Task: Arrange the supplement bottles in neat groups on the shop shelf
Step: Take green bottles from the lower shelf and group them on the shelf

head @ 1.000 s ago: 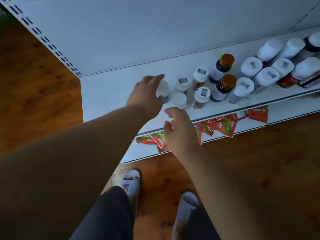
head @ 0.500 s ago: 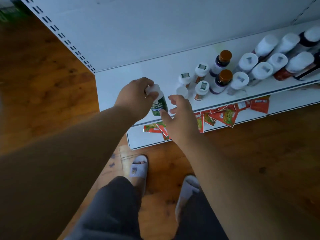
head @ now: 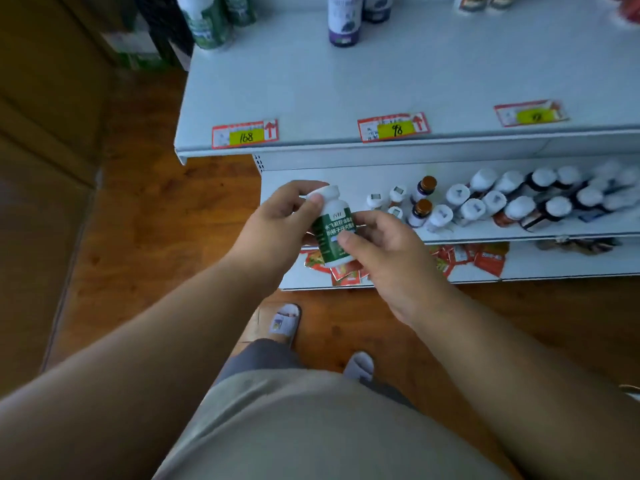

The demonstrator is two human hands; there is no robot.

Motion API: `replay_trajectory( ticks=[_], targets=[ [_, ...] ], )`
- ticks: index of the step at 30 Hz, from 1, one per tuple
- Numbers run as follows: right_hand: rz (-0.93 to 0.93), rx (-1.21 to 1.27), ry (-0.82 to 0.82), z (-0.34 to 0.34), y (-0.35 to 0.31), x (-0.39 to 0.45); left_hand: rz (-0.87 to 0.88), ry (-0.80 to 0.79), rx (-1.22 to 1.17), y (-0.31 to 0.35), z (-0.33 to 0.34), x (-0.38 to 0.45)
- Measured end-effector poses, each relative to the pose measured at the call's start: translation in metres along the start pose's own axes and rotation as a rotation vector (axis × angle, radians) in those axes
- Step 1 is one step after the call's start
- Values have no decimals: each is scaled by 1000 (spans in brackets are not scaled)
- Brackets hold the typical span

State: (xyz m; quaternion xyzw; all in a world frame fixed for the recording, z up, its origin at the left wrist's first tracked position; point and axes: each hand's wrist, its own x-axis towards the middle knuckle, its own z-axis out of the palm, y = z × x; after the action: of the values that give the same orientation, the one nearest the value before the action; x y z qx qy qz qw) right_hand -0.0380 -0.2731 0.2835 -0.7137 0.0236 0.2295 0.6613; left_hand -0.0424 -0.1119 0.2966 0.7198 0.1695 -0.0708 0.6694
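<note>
Lifted off the lower shelf, the green bottle now sits gripped between both hands — left hand, right hand — label up, seemingly for reading.

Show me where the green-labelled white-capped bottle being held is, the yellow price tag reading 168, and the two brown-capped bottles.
Green-labelled white-capped bottle (head: 333,233): head view, on its green label.
Yellow price tag reading 168 (head: 246,136): head view, on the handwritten number.
Brown-capped bottles (head: 428,182): head view, on the rear one's cap.
</note>
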Motion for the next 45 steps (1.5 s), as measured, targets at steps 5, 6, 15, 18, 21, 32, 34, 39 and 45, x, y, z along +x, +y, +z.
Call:
replay_trajectory(
  ticks=[5, 6, 15, 18, 21, 32, 34, 39, 45],
  targets=[
    [-92, -127, -5, 12, -64, 0, 110, 47, -57, 53, -22, -9],
    [-128, -167, 6, 16, -77, 5, 144, 65, -37, 64, -29, -5],
    [-291, -471, 34, 77, -158, 75, 331, 179, 153, 118, -112, 52],
    [-318, -531, 89, 100, -167, 110, 324, 160, 192, 127, -136, 84],
    [-326, -568, 156, 115, -168, 143, 272, 145, 209, 128, -155, 114],
    [-232, -578, 366, 126, -153, 247, 147, 93, 495, 101, -182, 184],
    [-242, -603, 381, 128, -153, 260, 157, 86, 512, 98, -183, 191],
    [-286, -651, 413, 134, -152, 279, 190, 65, 559, 97, -178, 198],
    [-255, -652, 389, 134, -155, 278, 215, 77, 619, 97, -171, 198]
  ],
)
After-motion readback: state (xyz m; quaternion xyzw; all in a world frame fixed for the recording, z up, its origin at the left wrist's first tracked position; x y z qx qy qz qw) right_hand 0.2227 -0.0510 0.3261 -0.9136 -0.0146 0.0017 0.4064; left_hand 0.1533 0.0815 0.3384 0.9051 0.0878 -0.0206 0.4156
